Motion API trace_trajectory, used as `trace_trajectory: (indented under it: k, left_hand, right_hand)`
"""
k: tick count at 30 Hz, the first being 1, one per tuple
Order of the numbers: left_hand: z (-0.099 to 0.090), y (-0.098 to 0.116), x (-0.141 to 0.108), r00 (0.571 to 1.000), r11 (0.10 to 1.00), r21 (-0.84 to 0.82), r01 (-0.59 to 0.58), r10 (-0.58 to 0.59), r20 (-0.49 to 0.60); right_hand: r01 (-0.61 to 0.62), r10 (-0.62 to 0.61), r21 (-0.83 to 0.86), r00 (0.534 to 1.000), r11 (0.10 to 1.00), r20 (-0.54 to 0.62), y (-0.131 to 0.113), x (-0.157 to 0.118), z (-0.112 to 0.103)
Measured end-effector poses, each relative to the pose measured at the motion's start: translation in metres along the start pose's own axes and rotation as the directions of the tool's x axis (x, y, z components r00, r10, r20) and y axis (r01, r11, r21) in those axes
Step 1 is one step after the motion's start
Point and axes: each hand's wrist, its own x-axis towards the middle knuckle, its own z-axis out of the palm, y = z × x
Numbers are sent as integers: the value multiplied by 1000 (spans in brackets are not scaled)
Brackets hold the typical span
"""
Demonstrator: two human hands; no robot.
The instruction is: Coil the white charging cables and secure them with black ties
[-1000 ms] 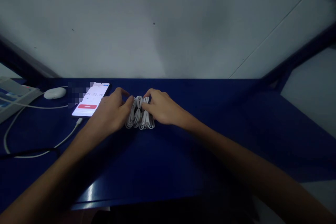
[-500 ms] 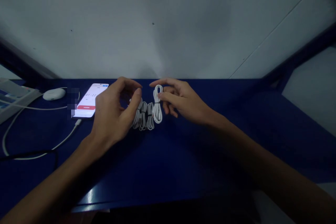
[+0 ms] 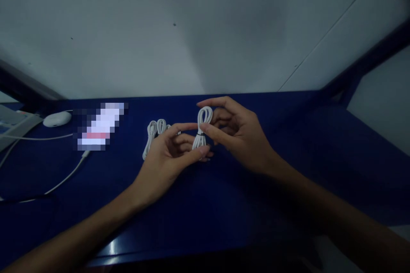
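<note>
A coiled white cable [image 3: 205, 115], bound at its middle with a thin black tie, is held up between both hands. My right hand [image 3: 241, 130] pinches its upper loops between thumb and fingers, the index finger stretched over the top. My left hand [image 3: 169, 149] grips its lower end, thumb in front and fingers behind. Behind my left hand, more coiled white cables [image 3: 150, 136] lie on the blue tabletop [image 3: 179, 213], partly covered by the fingers.
On the left lies a phone [image 3: 101, 128], its screen blurred out, with a white charging cable [image 3: 68, 177] plugged into its near end. Beyond it are a white earbud case [image 3: 57, 119] and a white box-like object [image 3: 19, 126]. A grey wall [image 3: 128, 42] rises behind the table.
My left hand has moved right, off the lying coils, and taken hold of the lower end of the cable in my right hand. My right hand has shifted slightly right.
</note>
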Motion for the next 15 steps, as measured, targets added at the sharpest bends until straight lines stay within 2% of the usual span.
trace_trajectory:
  k: [5, 7, 12, 15]
  left_hand:
    - [11, -10, 9, 991, 999, -22, 30, -33, -132]
    - [12, -13, 10, 990, 999, -16, 28, -30, -139]
    - [10, -19, 8, 995, 996, -85, 37, -45, -89]
    - [8, -19, 7, 996, 991, -126, 44, -53, -68]
  right_hand:
    - [-91, 91, -102, 996, 991, 2, 10, -5, -1]
    - [-117, 121, -103, 992, 988, 31, 13, -6, -3]
    - [-184, 167, 76, 968, 980, 187, 18, -4, -13]
    - [-204, 151, 169, 948, 964, 281, 24, -1, -21]
